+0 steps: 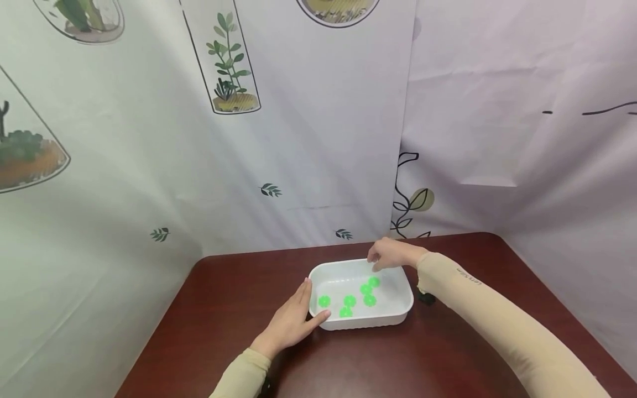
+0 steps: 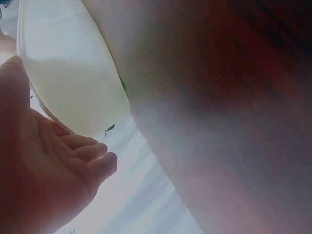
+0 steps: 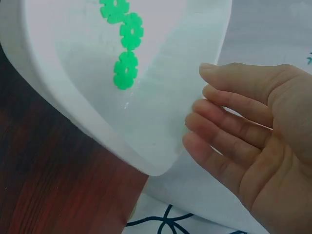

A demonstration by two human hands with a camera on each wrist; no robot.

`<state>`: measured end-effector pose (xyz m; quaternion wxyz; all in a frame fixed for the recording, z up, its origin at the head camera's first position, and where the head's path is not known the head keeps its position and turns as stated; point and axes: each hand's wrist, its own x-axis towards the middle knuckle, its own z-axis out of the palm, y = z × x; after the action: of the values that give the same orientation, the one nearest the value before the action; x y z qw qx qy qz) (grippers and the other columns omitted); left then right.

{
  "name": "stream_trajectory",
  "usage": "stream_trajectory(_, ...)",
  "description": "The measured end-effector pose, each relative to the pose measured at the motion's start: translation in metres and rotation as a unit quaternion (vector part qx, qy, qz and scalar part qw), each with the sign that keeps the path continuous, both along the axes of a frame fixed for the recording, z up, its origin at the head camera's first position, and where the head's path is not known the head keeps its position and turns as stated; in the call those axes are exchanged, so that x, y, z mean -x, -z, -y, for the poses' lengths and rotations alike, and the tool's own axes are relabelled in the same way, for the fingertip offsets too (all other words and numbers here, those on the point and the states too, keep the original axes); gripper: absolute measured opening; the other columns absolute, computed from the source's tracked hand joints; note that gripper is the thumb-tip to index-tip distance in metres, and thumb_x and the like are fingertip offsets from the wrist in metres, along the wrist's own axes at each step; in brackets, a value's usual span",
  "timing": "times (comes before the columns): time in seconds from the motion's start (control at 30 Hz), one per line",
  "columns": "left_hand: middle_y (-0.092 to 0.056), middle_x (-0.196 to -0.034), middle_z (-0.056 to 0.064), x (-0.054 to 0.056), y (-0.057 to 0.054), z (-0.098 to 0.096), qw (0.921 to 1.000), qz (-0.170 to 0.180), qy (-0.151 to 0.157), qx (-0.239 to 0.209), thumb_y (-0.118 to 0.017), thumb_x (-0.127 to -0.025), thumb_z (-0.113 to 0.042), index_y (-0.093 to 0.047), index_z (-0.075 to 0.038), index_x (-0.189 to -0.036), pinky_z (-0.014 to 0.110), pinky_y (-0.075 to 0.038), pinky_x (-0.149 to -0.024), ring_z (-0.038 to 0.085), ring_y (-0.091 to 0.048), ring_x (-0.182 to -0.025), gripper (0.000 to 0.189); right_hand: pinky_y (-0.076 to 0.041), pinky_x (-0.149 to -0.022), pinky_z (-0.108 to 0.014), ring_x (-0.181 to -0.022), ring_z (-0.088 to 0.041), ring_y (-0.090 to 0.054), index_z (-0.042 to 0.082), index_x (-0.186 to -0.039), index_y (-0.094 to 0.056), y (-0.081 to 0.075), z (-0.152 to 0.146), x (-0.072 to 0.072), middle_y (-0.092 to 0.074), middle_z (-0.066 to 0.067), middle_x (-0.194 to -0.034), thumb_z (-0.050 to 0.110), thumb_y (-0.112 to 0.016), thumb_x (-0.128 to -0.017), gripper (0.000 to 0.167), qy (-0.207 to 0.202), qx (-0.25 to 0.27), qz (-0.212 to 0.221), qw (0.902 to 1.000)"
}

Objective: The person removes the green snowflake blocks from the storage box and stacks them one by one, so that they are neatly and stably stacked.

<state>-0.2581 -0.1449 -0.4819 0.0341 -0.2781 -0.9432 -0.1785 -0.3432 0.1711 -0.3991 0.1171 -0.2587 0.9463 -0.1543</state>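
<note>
A white rectangular plastic tray [image 1: 398, 317] with rounded corners stands on the table. Several bright green notched plastic discs [image 1: 350, 301], like snowflake building pieces, lie flat on its bottom; some touch each other. My left hand [image 1: 291, 320] rests against the tray's left end, its fingers straight along the side and the thumb at the front rim. At the far rim, toward the right, is my right hand [image 1: 393, 254], its fingers loosely bent. In the right wrist view no disc shows between that hand's thumb and fingers [image 3: 219, 124]. Three green discs [image 3: 126, 70] show beside it.
The dark red-brown table [image 1: 224, 298] has rounded far corners. Pale cloth walls [image 1: 323, 138] printed with plants hang behind it and on both sides. A small black object [image 1: 427, 298] is partly hidden beneath the right forearm.
</note>
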Motion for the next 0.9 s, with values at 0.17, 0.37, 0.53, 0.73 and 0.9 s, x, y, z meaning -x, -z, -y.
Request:
stream_trajectory(0.17,-0.023,-0.161,0.026,0.0,0.002,0.0,1.0,-0.004,0.0,-0.009,-0.047,-0.099,-0.065,-0.021,0.01,-0.155,0.046,-0.033,-0.115,0.034,-0.028,-0.148,0.098,-0.051,-0.094,-0.042,-0.106,-0.021,-0.061,0.005,-0.116,-0.074,0.002,0.004,-0.003,-0.07,-0.002,-0.109,0.018,-0.077,-0.088,0.032,0.013,-0.035,0.028,0.9989)
stream_trajectory(0.37,-0.024,-0.162,0.024,0.0,0.005,0.001,0.9999,0.001,0.0,-0.013,-0.047,-0.098,-0.067,-0.021,0.009,-0.156,0.046,-0.034,-0.114,0.032,-0.029,-0.148,0.099,-0.049,-0.097,-0.043,-0.111,-0.022,-0.059,0.008,-0.12,-0.073,0.004,0.01,-0.008,-0.065,-0.004,-0.118,0.021,-0.079,-0.085,0.038,0.023,-0.09,0.074,0.9929)
stream_trajectory(0.53,-0.026,-0.161,0.024,-0.001,0.006,0.001,0.9999,-0.003,0.002,-0.012,-0.048,-0.097,-0.066,-0.024,0.009,-0.155,0.047,-0.034,-0.114,0.033,-0.031,-0.148,0.098,-0.048,-0.098,-0.044,-0.112,-0.022,-0.057,0.009,-0.12,-0.073,0.009,0.014,-0.012,-0.063,-0.005,-0.124,0.021,-0.08,-0.084,0.038,0.04,-0.111,0.094,0.9885)
stream_trajectory(0.73,-0.026,-0.161,0.024,-0.002,0.004,0.001,0.9999,-0.004,0.003,-0.01,-0.049,-0.097,-0.066,-0.024,0.009,-0.155,0.047,-0.034,-0.114,0.033,-0.031,-0.147,0.098,-0.053,-0.089,-0.042,-0.099,-0.022,-0.062,0.01,-0.113,-0.075,0.017,0.016,-0.012,-0.064,-0.006,-0.121,0.015,-0.079,-0.086,0.028,0.039,-0.125,0.103,0.9861)
stream_trajectory(0.9,-0.026,-0.161,0.024,-0.001,0.003,0.002,0.9999,-0.003,-0.001,-0.014,-0.048,-0.097,-0.066,-0.024,0.008,-0.156,0.048,-0.035,-0.114,0.034,-0.031,-0.147,0.098,-0.051,-0.092,-0.041,-0.101,-0.018,-0.058,0.012,-0.109,-0.076,0.018,0.018,-0.009,-0.065,-0.003,-0.118,0.013,-0.08,-0.084,0.025,0.032,-0.123,0.087,0.9881)
